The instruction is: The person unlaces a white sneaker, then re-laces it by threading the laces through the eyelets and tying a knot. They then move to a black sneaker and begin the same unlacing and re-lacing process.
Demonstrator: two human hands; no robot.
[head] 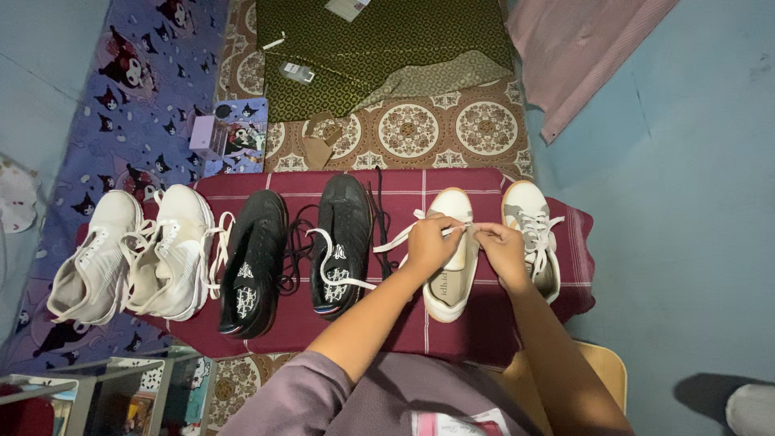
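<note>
Both my hands work over a white sneaker with a tan sole that lies on a dark red checked cloth. My left hand pinches its white shoelace, whose loose end trails to the left. My right hand grips the other part of the same lace, stretched between the two hands. The matching white sneaker, laced, lies just right of my right hand.
Left along the cloth lie a pair of black sneakers with loose laces and a pair of white mesh sneakers. A patterned mat, a green cloth and a small lilac box lie beyond. A glass-topped shelf is at lower left.
</note>
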